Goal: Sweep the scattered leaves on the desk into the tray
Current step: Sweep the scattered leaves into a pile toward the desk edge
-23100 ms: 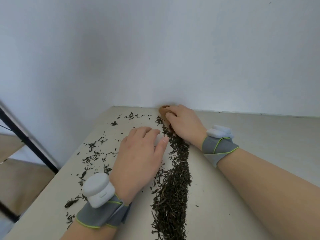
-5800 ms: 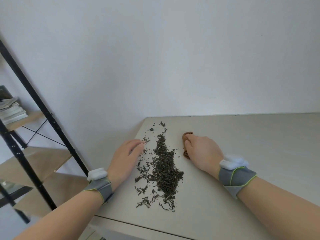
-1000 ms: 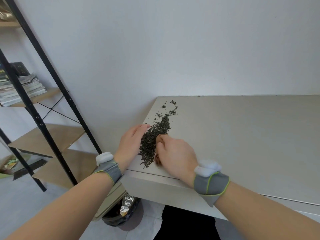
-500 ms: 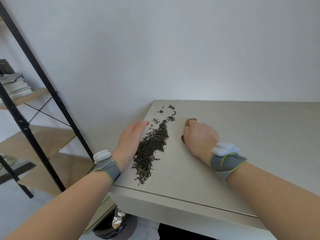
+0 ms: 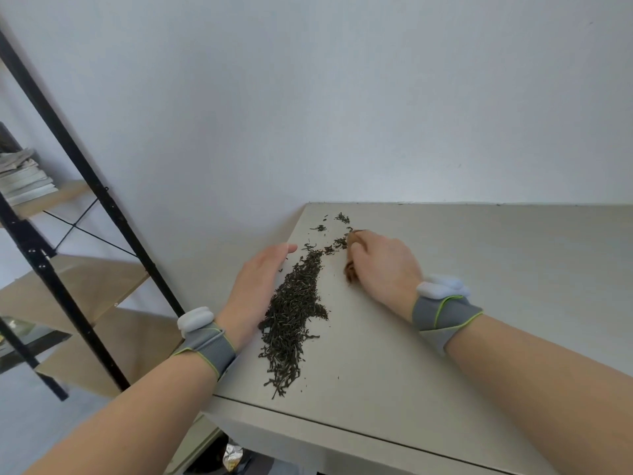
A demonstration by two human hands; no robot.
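Observation:
Dark dried leaves (image 5: 293,315) lie in a long ridge on the beige desk (image 5: 479,286), running from near its front edge toward the far left corner. A few loose leaves (image 5: 342,218) sit further back. My left hand (image 5: 258,286) stands on its edge, fingers straight, along the desk's left edge, touching the ridge's left side. My right hand (image 5: 380,265) is closed on a small brown brush (image 5: 350,270), to the right of the ridge's far end. No tray is in view.
A black metal shelf frame (image 5: 85,186) with wooden boards stands left of the desk, with stacked papers (image 5: 24,180) on it. A dark bin with a foil wrapper (image 5: 231,457) sits on the floor under the desk's left front corner.
Within the last second my right hand with the brush has moved from the near end of the ridge to its far end. My left hand stays along the desk's left edge.

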